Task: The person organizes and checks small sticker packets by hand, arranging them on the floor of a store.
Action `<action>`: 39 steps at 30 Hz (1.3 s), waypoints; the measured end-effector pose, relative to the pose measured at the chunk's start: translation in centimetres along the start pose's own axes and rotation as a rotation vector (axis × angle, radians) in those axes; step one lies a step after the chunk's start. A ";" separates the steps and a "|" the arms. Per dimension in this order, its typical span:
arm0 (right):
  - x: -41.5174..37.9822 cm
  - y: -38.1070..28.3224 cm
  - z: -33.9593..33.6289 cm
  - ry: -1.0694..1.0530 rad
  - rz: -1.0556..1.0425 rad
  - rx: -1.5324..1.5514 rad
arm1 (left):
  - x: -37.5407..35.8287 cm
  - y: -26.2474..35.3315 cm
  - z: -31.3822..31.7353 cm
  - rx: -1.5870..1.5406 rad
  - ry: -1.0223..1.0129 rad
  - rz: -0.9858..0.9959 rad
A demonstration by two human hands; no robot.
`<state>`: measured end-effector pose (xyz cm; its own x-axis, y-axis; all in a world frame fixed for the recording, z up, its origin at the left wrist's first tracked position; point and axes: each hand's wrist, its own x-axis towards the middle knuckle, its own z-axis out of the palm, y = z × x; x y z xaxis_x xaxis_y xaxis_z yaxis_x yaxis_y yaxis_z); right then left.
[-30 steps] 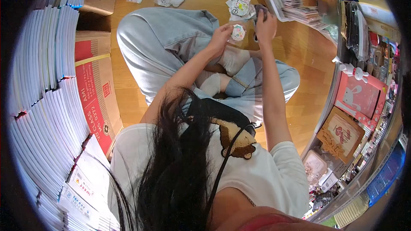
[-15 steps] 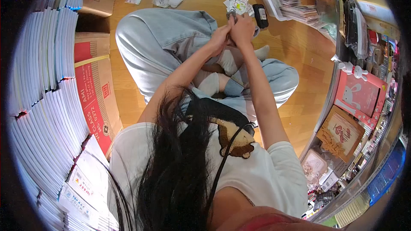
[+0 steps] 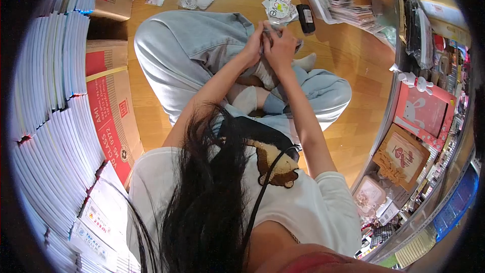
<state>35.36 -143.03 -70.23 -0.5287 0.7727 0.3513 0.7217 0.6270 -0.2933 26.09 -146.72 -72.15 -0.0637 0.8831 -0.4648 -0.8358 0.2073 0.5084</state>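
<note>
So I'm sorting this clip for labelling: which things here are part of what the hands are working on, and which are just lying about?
In hand:
- left hand and right hand, pressed together around a small packet, mostly hidden
- sticker packets just beyond them

Lying about:
- black device on the floor
- cardboard boxes
- stacked white books
- pink rabbit box

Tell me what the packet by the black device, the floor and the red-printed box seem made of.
Packet: likely clear glossy plastic film, since it glints and its printed contents show through. Floor: wood or wood-look laminate, warm brown with plank lines and a soft sheen. Red-printed box: matte brown corrugated cardboard, going by its printed panel and yellow strap.
</note>
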 end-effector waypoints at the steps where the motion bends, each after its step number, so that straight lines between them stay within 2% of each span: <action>1: 0.3 -0.2 0.5 0.045 -0.041 -0.050 | -0.2 0.2 0.4 0.041 0.056 -0.011; 3: 1.4 -0.3 0.9 0.024 -0.020 -0.107 | -0.1 0.0 0.5 0.004 0.105 -0.015; 4: 1.9 -0.1 1.0 0.015 -0.006 -0.142 | 0.3 -0.4 -0.1 0.060 0.029 -0.020; 7: 4.5 2.7 1.8 -0.270 0.282 -0.014 | 1.0 -1.9 -1.8 0.230 -0.174 0.010; 9: 6.0 4.1 0.2 -0.337 0.458 0.011 | 1.0 -2.5 -2.3 0.344 -0.271 0.078; 10: 6.7 4.8 -0.6 -0.370 0.543 0.025 | 0.7 -2.2 -2.0 0.294 -0.232 0.074; 12: 6.6 7.1 -1.1 -0.178 0.672 0.038 | 0.2 -1.8 -1.3 0.186 -0.147 0.072; 15: 5.4 7.9 -3.3 0.160 0.518 0.278 | 0.0 -0.3 -0.2 0.001 -0.110 0.053; 18: 3.1 3.8 -3.9 0.202 0.325 0.443 | 0.6 -0.5 -0.5 0.025 -0.140 0.064; 20: 0.9 1.3 -2.6 -0.028 0.154 0.377 | 1.5 -1.6 -1.4 -0.078 -0.066 0.020; 21: 0.4 0.9 -1.7 -0.049 0.125 0.283 | 1.7 -2.0 -1.7 -0.130 -0.030 -0.003; 23: 0.3 0.5 0.4 -0.089 0.062 0.100 | 1.1 -1.4 -1.3 0.047 -0.047 -0.043; 26: 2.4 0.3 1.2 -0.076 0.170 -0.023 | 0.8 -1.3 -1.5 0.161 -0.084 -0.018; 29: 4.1 1.6 1.9 -0.125 0.278 0.076 | 0.8 -1.6 -1.4 0.220 -0.143 0.056; 32: 5.6 5.9 1.6 -0.085 0.492 0.074 | -0.4 -0.9 -1.2 0.273 -0.181 0.047; 34: 5.1 9.9 0.9 0.055 0.663 0.156 | 0.5 -1.4 -2.3 0.282 -0.165 0.036; 36: 4.1 11.2 -1.0 0.194 0.672 0.152 | 0.9 -1.2 -2.0 0.158 -0.100 0.029; 39: 1.7 7.2 -2.9 0.220 0.398 0.393 | 0.8 -0.9 -1.1 -0.003 -0.093 0.022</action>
<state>40.95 -137.48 -69.11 -0.1163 0.9435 0.3104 0.6038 0.3153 -0.7321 26.21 -146.65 -73.79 -0.0312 0.9227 -0.3843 -0.8364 0.1864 0.5154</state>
